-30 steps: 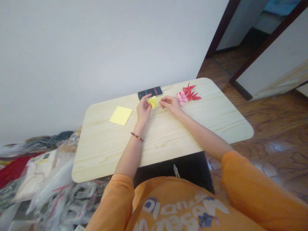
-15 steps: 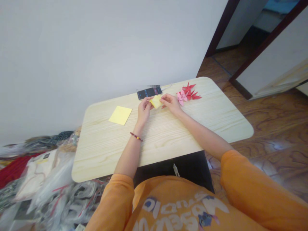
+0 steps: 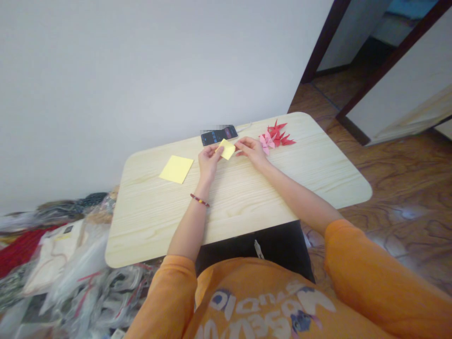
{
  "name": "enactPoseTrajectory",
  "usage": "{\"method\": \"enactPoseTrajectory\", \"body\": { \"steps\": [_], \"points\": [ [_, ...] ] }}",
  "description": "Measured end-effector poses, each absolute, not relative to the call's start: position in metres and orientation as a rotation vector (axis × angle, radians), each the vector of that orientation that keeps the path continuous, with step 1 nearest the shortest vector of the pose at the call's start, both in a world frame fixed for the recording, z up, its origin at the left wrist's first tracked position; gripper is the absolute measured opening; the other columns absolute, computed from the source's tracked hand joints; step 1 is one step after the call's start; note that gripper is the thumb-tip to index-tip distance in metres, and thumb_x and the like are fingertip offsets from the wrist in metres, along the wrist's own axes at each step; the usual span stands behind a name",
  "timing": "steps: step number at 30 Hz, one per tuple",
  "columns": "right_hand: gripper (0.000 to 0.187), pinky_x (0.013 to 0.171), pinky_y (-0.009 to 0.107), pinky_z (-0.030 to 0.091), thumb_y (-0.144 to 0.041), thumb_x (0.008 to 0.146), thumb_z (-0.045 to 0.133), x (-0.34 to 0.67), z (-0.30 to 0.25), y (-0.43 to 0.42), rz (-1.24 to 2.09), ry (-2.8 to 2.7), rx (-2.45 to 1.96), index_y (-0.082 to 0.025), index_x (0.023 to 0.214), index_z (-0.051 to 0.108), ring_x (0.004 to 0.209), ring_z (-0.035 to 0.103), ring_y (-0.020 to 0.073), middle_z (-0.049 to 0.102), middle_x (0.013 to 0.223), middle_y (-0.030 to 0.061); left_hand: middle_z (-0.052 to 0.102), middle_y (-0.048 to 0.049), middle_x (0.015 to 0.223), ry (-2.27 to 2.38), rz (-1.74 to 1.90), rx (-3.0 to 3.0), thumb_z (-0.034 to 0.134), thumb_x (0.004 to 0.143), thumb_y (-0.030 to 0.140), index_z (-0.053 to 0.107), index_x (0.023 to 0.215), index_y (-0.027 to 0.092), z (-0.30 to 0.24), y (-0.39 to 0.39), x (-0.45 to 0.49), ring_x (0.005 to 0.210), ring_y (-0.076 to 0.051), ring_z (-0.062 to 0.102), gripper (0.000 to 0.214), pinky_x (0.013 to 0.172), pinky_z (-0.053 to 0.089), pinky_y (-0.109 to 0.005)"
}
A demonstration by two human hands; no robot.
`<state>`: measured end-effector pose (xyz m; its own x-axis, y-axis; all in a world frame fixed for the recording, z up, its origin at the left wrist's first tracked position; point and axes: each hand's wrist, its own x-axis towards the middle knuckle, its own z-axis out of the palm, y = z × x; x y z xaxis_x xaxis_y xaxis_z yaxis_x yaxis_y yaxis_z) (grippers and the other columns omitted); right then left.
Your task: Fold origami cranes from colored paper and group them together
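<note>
A small folded yellow paper (image 3: 227, 149) is held between both hands just above the light wooden table (image 3: 247, 197). My left hand (image 3: 208, 161) pinches its left edge, fingers closed on it; a beaded bracelet is on that wrist. My right hand (image 3: 250, 149) pinches the right corner with thumb and fingers. A flat stack of yellow paper squares (image 3: 176, 169) lies to the left of my left hand. Folded pink paper figures (image 3: 266, 141) and red ones (image 3: 278, 134) lie just right of my right hand.
A dark phone (image 3: 219, 135) with a cable lies at the table's far edge by the white wall. Plastic bags and fabric (image 3: 52, 254) are piled on the floor at the left. Wooden floor and a doorway (image 3: 356, 52) are at the right.
The yellow paper now looks flatter, a small square tilted between the hands. My left hand has shifted slightly nearer and lower; the right hand stays almost in place.
</note>
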<state>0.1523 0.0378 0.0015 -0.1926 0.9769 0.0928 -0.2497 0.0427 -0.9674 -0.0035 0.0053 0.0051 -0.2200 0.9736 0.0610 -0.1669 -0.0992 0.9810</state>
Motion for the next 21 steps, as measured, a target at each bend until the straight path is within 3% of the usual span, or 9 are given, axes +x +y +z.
{"method": "enactPoseTrajectory", "body": {
  "steps": [9, 21],
  "points": [
    [0.038, 0.062, 0.024, 0.052, -0.035, 0.054, 0.082, 0.1536, 0.0031, 0.0351, 1.399, -1.250, -0.805, -0.018, 0.082, 0.062, 0.073, 0.061, 0.0126, 0.066, 0.082, 0.0007, 0.072, -0.0073, 0.091, 1.029, 1.389, 0.745, 0.068, 0.077, 0.023, 0.066, 0.081, 0.013, 0.0038, 0.0079, -0.0076, 0.089, -0.015, 0.068, 0.011, 0.088, 0.052, -0.027],
    [0.041, 0.059, 0.025, 0.051, -0.040, 0.052, 0.082, 0.1525, 0.0091, 0.0314, 1.383, -1.266, -0.794, -0.019, 0.078, 0.059, 0.068, 0.057, 0.0117, 0.062, 0.077, -0.0010, 0.071, -0.0080, 0.096, 0.989, 1.274, 0.669, 0.062, 0.083, 0.020, 0.066, 0.086, 0.014, -0.0022, 0.0088, -0.0039, 0.099, -0.016, 0.066, 0.008, 0.092, 0.054, -0.026]
  ]
}}
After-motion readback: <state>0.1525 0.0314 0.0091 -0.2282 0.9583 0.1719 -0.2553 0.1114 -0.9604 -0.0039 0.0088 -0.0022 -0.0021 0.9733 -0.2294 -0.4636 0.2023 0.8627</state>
